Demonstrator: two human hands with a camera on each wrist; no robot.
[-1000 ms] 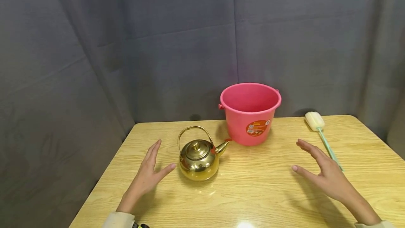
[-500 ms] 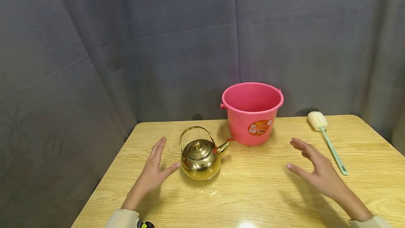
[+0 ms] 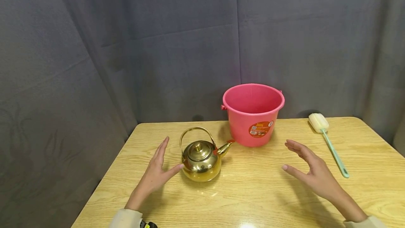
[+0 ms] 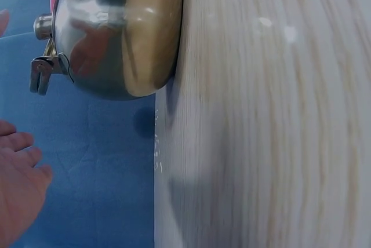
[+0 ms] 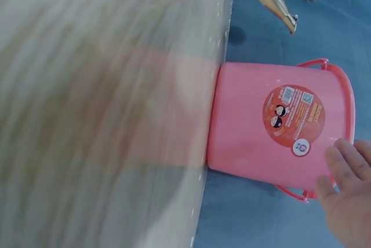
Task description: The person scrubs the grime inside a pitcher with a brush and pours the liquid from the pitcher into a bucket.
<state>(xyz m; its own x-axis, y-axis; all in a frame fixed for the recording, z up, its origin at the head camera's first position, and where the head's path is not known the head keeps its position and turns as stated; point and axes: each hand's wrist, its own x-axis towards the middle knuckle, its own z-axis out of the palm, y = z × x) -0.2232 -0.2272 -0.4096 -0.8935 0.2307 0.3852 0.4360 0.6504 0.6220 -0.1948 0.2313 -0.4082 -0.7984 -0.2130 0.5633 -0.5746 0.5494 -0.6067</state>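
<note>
A shiny gold kettle (image 3: pixel 201 163) with a raised loop handle stands on the wooden table, its spout pointing right toward a pink bucket (image 3: pixel 251 126). My left hand (image 3: pixel 155 175) hovers just left of the kettle, thumb and fingers spread, holding nothing; in the head view the thumb tip comes close to the kettle's side. Over the right part of the table my right hand (image 3: pixel 314 175) is held up with its fingers extended and nothing in it. The right wrist view shows the bucket (image 5: pixel 272 120) beyond the fingers of that hand (image 5: pixel 351 196).
A sponge brush (image 3: pixel 329 143) with a white head and a pale green handle lies at the table's right side. Dark grey curtains (image 3: pixel 177 62) hang behind and to the left of the wooden table (image 3: pixel 246 192). An orange label marks the bucket's front.
My right hand has drifted left, away from the brush handle. The left hand shifts slightly right along with the whole view. Kettle, bucket and brush keep their places on the table.
</note>
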